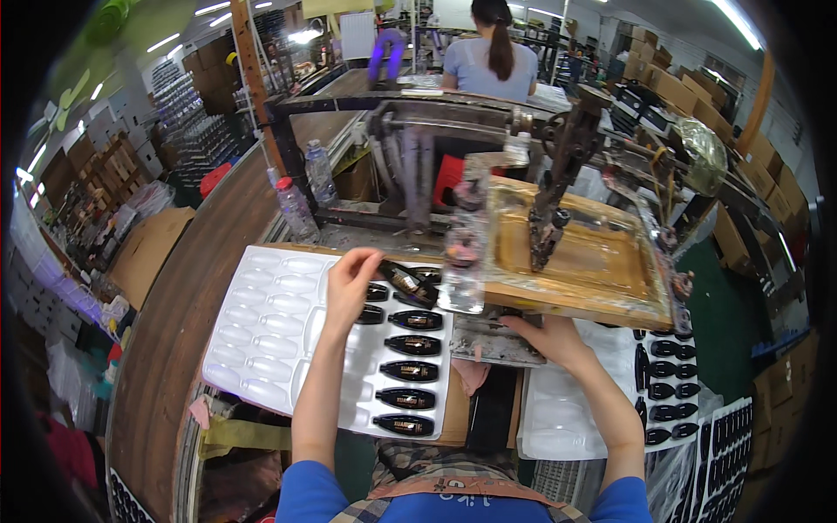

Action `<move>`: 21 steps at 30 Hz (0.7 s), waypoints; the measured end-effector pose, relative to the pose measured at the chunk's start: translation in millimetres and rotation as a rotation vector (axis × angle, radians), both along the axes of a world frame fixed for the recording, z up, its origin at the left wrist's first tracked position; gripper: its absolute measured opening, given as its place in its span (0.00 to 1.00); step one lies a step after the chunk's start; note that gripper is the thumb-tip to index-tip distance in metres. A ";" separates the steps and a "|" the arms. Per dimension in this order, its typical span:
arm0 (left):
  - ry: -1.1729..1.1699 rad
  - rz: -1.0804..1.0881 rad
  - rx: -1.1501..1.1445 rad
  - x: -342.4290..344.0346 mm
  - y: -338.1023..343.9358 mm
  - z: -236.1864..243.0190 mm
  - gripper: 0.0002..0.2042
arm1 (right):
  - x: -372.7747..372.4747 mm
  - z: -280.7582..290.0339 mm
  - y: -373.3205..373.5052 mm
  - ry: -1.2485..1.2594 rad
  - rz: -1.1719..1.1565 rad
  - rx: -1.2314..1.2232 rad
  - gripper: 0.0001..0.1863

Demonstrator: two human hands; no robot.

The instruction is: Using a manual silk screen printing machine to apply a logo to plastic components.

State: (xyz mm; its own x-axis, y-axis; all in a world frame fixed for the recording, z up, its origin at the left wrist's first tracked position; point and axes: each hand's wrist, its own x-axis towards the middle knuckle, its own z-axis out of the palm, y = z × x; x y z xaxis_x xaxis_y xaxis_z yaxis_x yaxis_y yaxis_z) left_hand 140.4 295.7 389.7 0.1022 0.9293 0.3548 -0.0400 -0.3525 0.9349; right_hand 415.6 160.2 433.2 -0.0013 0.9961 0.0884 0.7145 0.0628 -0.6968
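My left hand [350, 281] pinches the narrow end of a glossy black tapered piece [408, 284] with light printing, tilted above a white moulded tray [261, 324]. Similar printed black pieces [411, 370] lie in a column in that tray's right part; its left hollows hold none. My right hand [554, 338] reaches under the wooden screen frame [575, 301] of a printing press. Its thumb lies by the stained metal base [495, 342] below the frame; the other fingers are mostly hidden, so what they grip cannot be made out.
A second white tray [567, 410] at my right carries unprinted-looking black pieces [671, 392]. The press's dark metal arm [558, 174] rises over the screen. Two plastic bottles [296, 209] stand behind the left tray. A wooden conveyor-like bench [174, 331] runs along the left. Another person [491, 57] sits ahead.
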 end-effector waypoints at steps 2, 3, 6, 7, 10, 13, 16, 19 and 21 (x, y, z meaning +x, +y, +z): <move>-0.011 0.091 -0.026 -39.4 -8.6 -25.1 0.08 | 11.9 -1.9 -8.0 -0.044 0.074 0.040 0.29; 0.021 0.125 -0.062 -59.1 -14.3 -37.7 0.08 | 22.5 -7.4 -16.5 -0.097 0.085 0.090 0.25; 0.081 0.213 -0.142 -85.8 -27.9 -71.4 0.08 | 94.3 -56.2 -30.0 -0.061 -0.250 0.349 0.19; 0.114 0.238 -0.207 -90.2 -31.1 -81.5 0.08 | 126.5 -73.2 -31.4 -0.059 -0.317 0.285 0.19; 0.176 0.291 -0.253 -98.7 -31.5 -111.0 0.08 | 176.1 -97.7 -24.2 -0.461 -0.244 0.178 0.18; 0.288 0.346 -0.250 -118.0 -29.8 -138.5 0.07 | 147.7 -75.3 -26.2 -0.801 -0.108 0.314 0.17; 0.920 0.484 0.034 -101.1 -37.0 -108.6 0.05 | 179.2 -87.2 -43.4 -0.808 -0.184 0.287 0.19; 0.927 0.598 0.147 -83.0 -39.6 -74.9 0.05 | 192.7 -85.6 -53.1 -0.753 -0.334 0.337 0.15; 0.872 0.550 0.166 -53.4 -38.8 -41.5 0.04 | 176.4 -64.7 -57.3 -0.788 -0.305 0.312 0.19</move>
